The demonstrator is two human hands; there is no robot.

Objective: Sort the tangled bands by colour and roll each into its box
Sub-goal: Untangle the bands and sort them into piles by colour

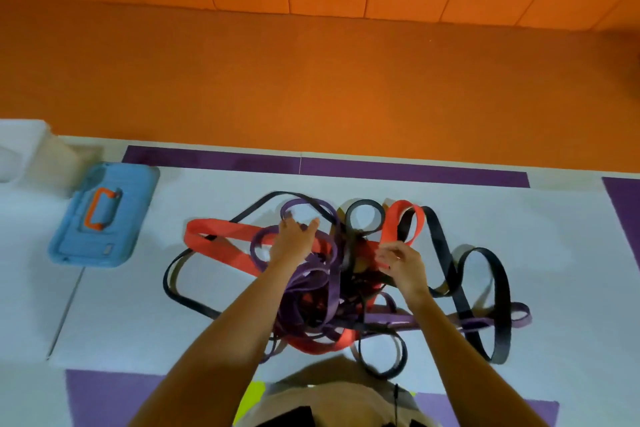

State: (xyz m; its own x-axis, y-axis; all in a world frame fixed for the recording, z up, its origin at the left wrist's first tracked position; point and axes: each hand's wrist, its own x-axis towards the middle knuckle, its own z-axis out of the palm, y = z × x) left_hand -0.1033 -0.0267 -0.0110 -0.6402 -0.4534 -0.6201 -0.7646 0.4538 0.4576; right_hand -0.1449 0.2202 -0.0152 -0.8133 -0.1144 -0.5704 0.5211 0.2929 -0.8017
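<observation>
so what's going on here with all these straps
A person is working at a tangled pile of bands on the white mat. The left hand rests on the purple loops, and the right hand pinches a red band near the middle. Nothing is sorted yet: red, purple and black are all knotted together.
</observation>
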